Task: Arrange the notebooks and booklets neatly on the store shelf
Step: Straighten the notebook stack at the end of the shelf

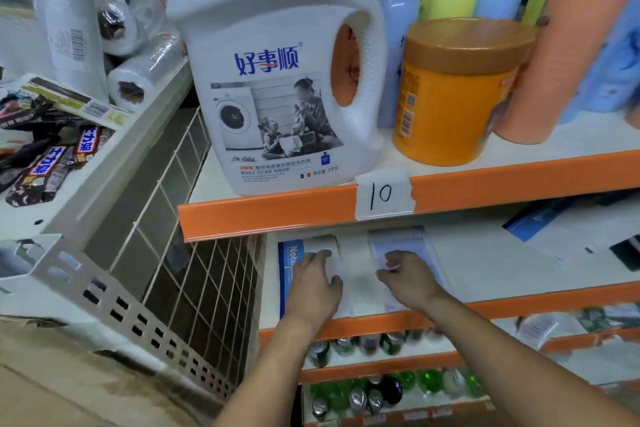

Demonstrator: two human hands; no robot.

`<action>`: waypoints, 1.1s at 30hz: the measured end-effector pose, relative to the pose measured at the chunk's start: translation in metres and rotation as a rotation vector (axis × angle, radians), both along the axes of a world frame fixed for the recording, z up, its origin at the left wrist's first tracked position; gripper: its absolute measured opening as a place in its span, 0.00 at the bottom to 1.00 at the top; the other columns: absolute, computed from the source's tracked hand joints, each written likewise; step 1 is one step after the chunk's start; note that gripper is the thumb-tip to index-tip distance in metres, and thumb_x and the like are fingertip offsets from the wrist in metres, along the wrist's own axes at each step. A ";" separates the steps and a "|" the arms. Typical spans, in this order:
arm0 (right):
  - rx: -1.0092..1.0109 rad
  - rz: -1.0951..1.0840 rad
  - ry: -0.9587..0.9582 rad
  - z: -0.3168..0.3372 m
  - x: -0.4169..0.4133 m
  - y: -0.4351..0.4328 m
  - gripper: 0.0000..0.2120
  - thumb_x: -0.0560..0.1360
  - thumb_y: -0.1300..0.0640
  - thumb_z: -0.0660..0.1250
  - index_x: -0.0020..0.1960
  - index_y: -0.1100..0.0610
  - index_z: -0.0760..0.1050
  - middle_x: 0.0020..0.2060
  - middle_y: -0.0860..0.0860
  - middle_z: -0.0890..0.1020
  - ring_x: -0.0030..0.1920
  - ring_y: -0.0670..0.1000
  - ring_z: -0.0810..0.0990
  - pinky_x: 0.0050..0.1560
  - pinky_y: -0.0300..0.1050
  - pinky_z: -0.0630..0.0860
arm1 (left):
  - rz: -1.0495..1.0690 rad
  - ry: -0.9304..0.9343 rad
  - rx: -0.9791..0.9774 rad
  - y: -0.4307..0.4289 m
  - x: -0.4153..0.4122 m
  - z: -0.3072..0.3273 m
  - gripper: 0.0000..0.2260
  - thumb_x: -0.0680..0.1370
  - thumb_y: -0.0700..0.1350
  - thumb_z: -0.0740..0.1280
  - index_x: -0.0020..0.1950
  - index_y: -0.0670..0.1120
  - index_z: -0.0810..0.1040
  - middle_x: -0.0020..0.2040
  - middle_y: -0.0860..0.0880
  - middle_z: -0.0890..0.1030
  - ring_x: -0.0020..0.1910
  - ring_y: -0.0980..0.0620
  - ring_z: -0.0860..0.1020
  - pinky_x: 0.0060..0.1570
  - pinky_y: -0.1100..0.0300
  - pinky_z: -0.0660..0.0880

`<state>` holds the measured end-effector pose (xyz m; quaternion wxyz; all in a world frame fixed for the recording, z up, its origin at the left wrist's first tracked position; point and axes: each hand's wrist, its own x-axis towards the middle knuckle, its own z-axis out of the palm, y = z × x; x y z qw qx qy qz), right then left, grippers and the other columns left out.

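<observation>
On the second shelf [485, 267], under the orange rail marked 10, a blue and white notebook [289, 263] lies flat at the left end. My left hand [313, 284] rests palm down on it with fingers spread. Just to the right lies a pale blue booklet [403, 243]. My right hand [408, 279] sits on its front half with the fingertips curled at the booklet's left edge. Motion blur hides whether those fingers pinch the cover. More blue and white booklets [540, 222] lie loosely at the right of the same shelf.
A large white detergent jug [277, 73], an orange jar [450, 94] and coloured bottles stand on the shelf above. A wire mesh panel [194, 253] closes the shelf's left side. Candy bars [45, 163] and plastic rolls fill the left bin. Green bottles [381, 388] lie on lower shelves.
</observation>
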<state>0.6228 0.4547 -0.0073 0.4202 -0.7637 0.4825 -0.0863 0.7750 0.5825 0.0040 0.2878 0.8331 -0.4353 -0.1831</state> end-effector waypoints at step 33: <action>0.050 -0.287 -0.017 0.015 -0.384 -0.212 0.19 0.78 0.54 0.69 0.56 0.72 0.74 0.54 0.67 0.77 0.53 0.65 0.79 0.55 0.56 0.76 | -0.326 -0.063 0.254 -0.262 -0.342 0.001 0.28 0.79 0.49 0.66 0.78 0.47 0.65 0.76 0.48 0.68 0.74 0.47 0.68 0.71 0.53 0.68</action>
